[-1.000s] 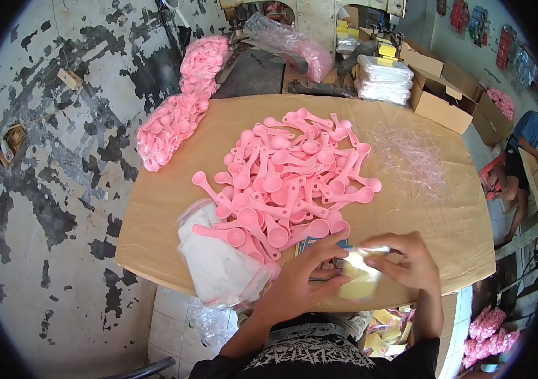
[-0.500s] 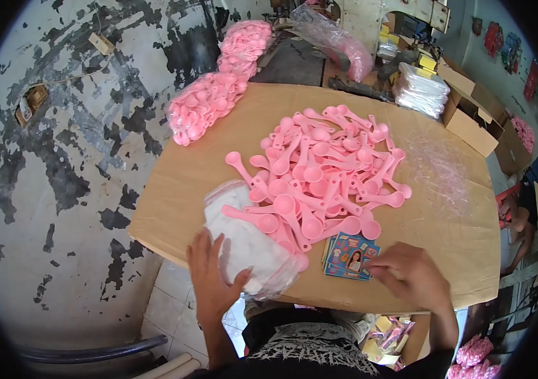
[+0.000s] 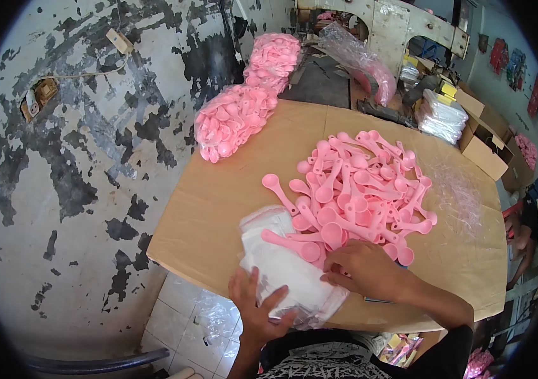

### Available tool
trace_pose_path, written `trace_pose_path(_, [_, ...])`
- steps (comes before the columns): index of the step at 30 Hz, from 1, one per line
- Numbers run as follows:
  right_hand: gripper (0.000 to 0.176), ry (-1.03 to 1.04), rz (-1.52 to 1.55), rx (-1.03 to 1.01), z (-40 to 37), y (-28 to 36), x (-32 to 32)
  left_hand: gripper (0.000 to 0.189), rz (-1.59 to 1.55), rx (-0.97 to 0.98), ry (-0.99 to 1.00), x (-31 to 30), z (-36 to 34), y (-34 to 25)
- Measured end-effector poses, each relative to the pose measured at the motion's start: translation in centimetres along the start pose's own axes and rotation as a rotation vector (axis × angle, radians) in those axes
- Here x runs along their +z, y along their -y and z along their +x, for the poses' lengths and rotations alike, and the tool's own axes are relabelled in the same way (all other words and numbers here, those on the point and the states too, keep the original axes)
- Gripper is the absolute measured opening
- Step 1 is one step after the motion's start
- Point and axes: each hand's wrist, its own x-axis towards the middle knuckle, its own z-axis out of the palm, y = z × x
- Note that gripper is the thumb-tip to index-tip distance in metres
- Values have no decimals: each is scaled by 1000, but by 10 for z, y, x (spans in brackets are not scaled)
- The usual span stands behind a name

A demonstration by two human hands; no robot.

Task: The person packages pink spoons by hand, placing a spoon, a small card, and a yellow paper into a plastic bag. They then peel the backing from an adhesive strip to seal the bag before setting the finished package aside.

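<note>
My left hand (image 3: 261, 306) lies with fingers spread on the lower left part of a stack of clear plastic bags (image 3: 281, 268). My right hand (image 3: 367, 268) is over the right end of that stack, beside the near edge of a heap of pink measuring spoons (image 3: 357, 183). Its fingers are curled together, and whatever they hold is hidden. One pink measuring spoon (image 3: 294, 245) lies across the top of the bags. Beneath my right hand and wrist, the printed blue cards (image 3: 377, 299) are almost wholly covered; only slivers of their edges show.
Bulging bags of pink spoons (image 3: 237, 120) stand at the table's far left corner. Thin clear plastic scraps (image 3: 455, 199) lie right of the heap. Cardboard boxes (image 3: 487, 145) and a wrapped stack (image 3: 441, 117) stand beyond the far right edge. Another person's arm (image 3: 523, 252) shows at right.
My right hand has moved left from the blue cards to the right end of the bags. My left hand stays spread on the bags. The whole view has shifted.
</note>
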Motion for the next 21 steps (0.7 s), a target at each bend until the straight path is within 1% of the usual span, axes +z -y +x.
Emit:
trace_pose_path(3, [33,-38,-182,5,0,8,3,39,114,157,189,-7,5,11])
trace_pose_path(6, [29,37,-174,103,3,10,4,36,57,126,173,-3,5,12])
trace_pose_path(9, [26,167,-6,173,6,12,-6,35,24,115,179,-2,3,14])
trace_pose_path(11, [28,175,153,198,5,19,-14,34,20,124,184,-5,6,13])
trace_pose_path(12, [29,182,229,213,4,19,-17,32,19,143,156,-2,3,14])
trace_pose_path(15, [28,48,208,136,-5,13,-9,30,-2,119,132,1,-2,17])
trace_pose_path(18, [33,-17,326,202,-10,22,-17,28,21,140,169,0,0,15])
trace_pose_path(21, [34,24,404,261,-20,22,-30,30,42,145,172,1,0,14])
